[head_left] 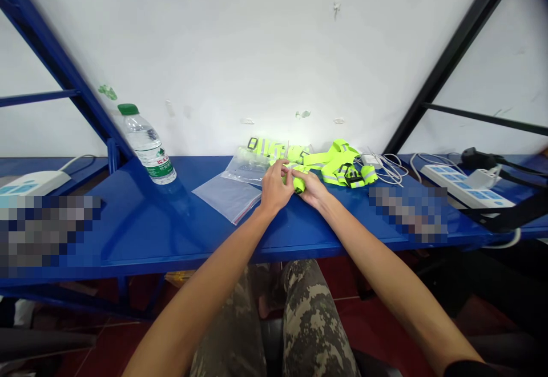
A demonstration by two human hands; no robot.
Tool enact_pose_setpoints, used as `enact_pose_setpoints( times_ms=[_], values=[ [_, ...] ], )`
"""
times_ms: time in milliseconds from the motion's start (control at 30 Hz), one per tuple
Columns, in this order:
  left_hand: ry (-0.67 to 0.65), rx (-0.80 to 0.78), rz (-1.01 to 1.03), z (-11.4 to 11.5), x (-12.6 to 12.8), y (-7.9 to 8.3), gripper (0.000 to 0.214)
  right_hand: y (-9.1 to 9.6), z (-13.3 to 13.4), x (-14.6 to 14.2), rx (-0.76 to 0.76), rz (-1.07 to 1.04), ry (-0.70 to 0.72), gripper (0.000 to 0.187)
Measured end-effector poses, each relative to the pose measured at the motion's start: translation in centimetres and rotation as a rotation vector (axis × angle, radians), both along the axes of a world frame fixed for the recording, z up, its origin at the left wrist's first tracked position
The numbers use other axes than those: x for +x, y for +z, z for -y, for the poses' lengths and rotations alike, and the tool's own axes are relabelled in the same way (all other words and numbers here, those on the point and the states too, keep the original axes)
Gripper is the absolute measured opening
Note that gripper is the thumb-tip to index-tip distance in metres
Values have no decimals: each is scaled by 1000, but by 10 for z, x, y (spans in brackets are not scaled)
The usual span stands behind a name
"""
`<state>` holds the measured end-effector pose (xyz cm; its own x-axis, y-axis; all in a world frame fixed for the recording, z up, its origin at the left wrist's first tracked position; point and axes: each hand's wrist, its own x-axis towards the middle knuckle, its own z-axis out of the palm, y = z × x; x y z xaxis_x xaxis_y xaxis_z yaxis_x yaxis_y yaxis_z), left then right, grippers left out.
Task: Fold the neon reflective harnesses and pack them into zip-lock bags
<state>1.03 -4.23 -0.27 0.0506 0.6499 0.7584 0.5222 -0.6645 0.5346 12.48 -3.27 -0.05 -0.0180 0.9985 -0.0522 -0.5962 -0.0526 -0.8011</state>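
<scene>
Together my left hand and my right hand hold part of a neon-yellow reflective strap, bunched into a small roll between them. The fingers of both hands are closed on it. From the roll the strap runs to the right into a loose, tangled heap with grey stripes and a black buckle. Just behind my left hand lies a clear bag with more neon-yellow strap in or on it; I cannot tell which. A flat clear zip bag lies left of my left hand.
A water bottle with a green cap stands at the left on the blue table. White cables lie beyond the straps. Power strips sit at both sides. A wall rises behind; metal posts flank the table.
</scene>
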Motion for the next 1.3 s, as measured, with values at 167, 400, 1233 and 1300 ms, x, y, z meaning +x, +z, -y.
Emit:
enact_pose_setpoints(
  times_ms=[167,400,1233,1300],
  values=[
    [22,-27,49,-2,-1,-1,24,1,2,-4,42,25,13,36],
    [-19,-30,67,1,0,2,23,0,1,-4,51,82,-62,30],
    [-15,41,-67,18,5,5,22,-14,-7,11,420,772,-308,12],
    [-28,33,-59,18,5,5,22,-14,-7,11,408,740,-290,10]
  ],
)
